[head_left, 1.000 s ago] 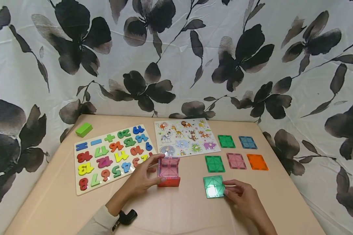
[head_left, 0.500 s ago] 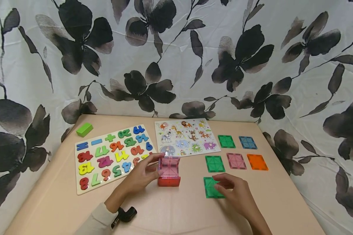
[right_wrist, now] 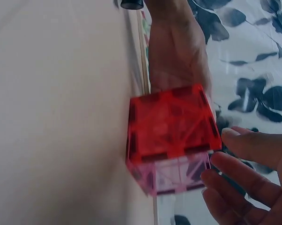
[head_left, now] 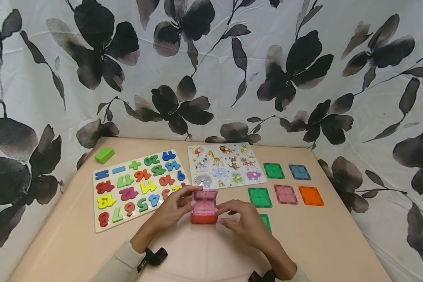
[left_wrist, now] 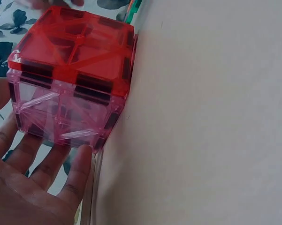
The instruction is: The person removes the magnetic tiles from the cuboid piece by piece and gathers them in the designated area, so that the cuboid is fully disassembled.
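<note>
A small box of translucent magnetic tiles (head_left: 204, 219), with a red front and pink sides, stands on the table in front of the person. My left hand (head_left: 170, 211) holds its left side, thumb toward the near corner and fingers at the back edge; in the left wrist view those fingers lie along the pink side. At the opposite side is my right hand (head_left: 246, 221), its fingertips right at the box's right edge, fingers loosely extended. Partly hidden behind the right hand lies a green magnetic tile (head_left: 266, 220).
Right of the box lie two more green tiles (head_left: 260, 197), a pink tile (head_left: 286, 194), an orange tile (head_left: 311, 196) and a blue tile (head_left: 299, 172). Behind the left hand are a number puzzle board (head_left: 117, 192), an animal puzzle board (head_left: 225, 166) and a green block (head_left: 104, 155).
My right hand has let go of the nearest green tile, which stays on the table, and has moved left to the box. The left hand keeps its hold on the box.
</note>
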The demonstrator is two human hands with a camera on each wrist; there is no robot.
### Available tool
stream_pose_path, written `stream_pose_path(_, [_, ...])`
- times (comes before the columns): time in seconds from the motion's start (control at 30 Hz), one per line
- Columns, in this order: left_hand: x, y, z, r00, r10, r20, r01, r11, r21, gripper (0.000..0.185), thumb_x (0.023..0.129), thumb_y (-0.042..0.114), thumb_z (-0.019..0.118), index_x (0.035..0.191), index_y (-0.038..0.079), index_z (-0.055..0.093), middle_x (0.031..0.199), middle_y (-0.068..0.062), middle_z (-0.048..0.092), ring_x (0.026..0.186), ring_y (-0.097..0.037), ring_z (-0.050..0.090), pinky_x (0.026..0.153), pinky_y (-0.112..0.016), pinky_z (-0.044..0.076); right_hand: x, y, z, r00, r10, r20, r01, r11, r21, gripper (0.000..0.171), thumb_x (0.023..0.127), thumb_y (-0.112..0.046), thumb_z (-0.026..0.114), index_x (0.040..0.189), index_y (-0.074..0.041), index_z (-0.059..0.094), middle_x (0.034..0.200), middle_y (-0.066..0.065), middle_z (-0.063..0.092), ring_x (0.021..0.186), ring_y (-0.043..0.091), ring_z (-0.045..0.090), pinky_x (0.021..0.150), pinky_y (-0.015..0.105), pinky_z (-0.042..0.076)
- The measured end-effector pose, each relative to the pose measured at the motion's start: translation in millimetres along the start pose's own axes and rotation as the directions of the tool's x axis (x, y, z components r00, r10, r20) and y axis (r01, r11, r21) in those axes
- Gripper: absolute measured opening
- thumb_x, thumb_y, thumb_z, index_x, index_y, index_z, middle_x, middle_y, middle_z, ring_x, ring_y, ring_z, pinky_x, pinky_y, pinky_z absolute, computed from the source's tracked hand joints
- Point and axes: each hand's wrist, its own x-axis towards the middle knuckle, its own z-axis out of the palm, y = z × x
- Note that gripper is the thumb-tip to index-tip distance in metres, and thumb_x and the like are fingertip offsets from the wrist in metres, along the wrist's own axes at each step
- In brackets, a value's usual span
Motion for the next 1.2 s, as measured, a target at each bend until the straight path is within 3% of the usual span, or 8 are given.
stream_pose_path(0.27, [0.5, 0.3, 1.5, 1.000, -0.021, -0.001, 0.021, 1.000, -0.015, 0.047, 0.107, 0.006, 0.061, 0.153, 0.014, 0.052, 0.157, -0.021, 0.053, 0.145, -0.047, 0.052, 0.115, -0.039, 0.051, 17, -8, 21, 0.985, -0.172, 0.005, 0.171, 0.969, -0.178, 0.014, 0.088, -0.006, 0.085, 0.091, -0.020, 0.084, 0.097, -0.011, 0.080, 0.091, 0.004, 0.065, 0.081, 0.029, 0.062])
stream_pose_path(0.37, [1.0, -0.3, 1.7, 1.000, -0.018, 0.004, 0.018, 0.999, -0.028, 0.048, 0.107, 0.005, 0.060, 0.153, 0.013, 0.052, 0.157, -0.022, 0.052, 0.144, -0.048, 0.053, 0.114, -0.036, 0.053, 17, -7, 22, 0.977, -0.211, -0.026, 0.199, 0.953, -0.227, 0.016, 0.087, -0.003, 0.086, 0.088, -0.019, 0.084, 0.091, -0.012, 0.079, 0.088, 0.003, 0.065, 0.078, 0.026, 0.061])
stream_pose_path(0.5, [1.5, -0.8, 1.4, 1.000, -0.007, 0.008, 0.007, 0.999, -0.047, 0.048, 0.107, 0.003, 0.060, 0.153, 0.012, 0.052, 0.155, -0.024, 0.052, 0.142, -0.049, 0.055, 0.111, -0.032, 0.055, 14, -3, 18, 0.978, -0.201, -0.051, 0.187, 0.959, -0.211, 0.019, 0.088, -0.002, 0.085, 0.089, -0.021, 0.084, 0.092, -0.015, 0.079, 0.089, 0.001, 0.069, 0.080, 0.023, 0.061])
stream_pose_path(0.67, [1.7, -1.3, 1.0, 1.000, -0.015, 0.000, 0.015, 1.000, -0.027, 0.048, 0.106, 0.004, 0.061, 0.152, 0.013, 0.053, 0.155, -0.021, 0.053, 0.142, -0.048, 0.055, 0.113, -0.035, 0.054, 6, 7, 8, 0.988, -0.128, -0.084, 0.119, 0.987, -0.104, 0.024, 0.089, 0.002, 0.082, 0.091, -0.022, 0.084, 0.097, -0.018, 0.079, 0.093, 0.005, 0.073, 0.080, 0.025, 0.063])
stream_pose_path(0.83, [1.3, -1.2, 1.3, 0.999, -0.036, -0.014, 0.036, 0.999, 0.008, 0.048, 0.105, 0.005, 0.063, 0.152, 0.016, 0.054, 0.156, -0.018, 0.054, 0.145, -0.043, 0.054, 0.117, -0.047, 0.049, -4, 16, -8, 0.990, 0.013, -0.140, -0.013, 1.000, 0.001, 0.028, 0.090, 0.001, 0.082, 0.095, -0.027, 0.084, 0.100, -0.018, 0.078, 0.092, 0.006, 0.073, 0.081, 0.029, 0.064])
stream_pose_path(1.03, [0.4, -0.6, 1.1, 0.999, -0.049, -0.020, 0.049, 0.999, 0.018, 0.047, 0.106, 0.006, 0.063, 0.152, 0.015, 0.054, 0.157, -0.018, 0.053, 0.145, -0.043, 0.054, 0.118, -0.053, 0.047, -19, 37, -30, 0.964, 0.166, -0.207, -0.147, 0.984, 0.105, 0.025, 0.093, -0.004, 0.080, 0.099, -0.029, 0.083, 0.101, -0.011, 0.080, 0.092, 0.009, 0.073, 0.084, 0.027, 0.063])
stream_pose_path(1.2, [0.8, 0.2, 0.6, 0.999, -0.050, -0.009, 0.050, 0.999, 0.011, 0.047, 0.107, 0.007, 0.062, 0.152, 0.016, 0.053, 0.157, -0.019, 0.052, 0.143, -0.045, 0.055, 0.115, -0.044, 0.052, -38, 57, -51, 0.924, 0.282, -0.259, -0.232, 0.950, 0.208, 0.017, 0.095, -0.007, 0.079, 0.107, -0.019, 0.083, 0.104, 0.001, 0.081, 0.093, 0.011, 0.075, 0.086, 0.021, 0.062])
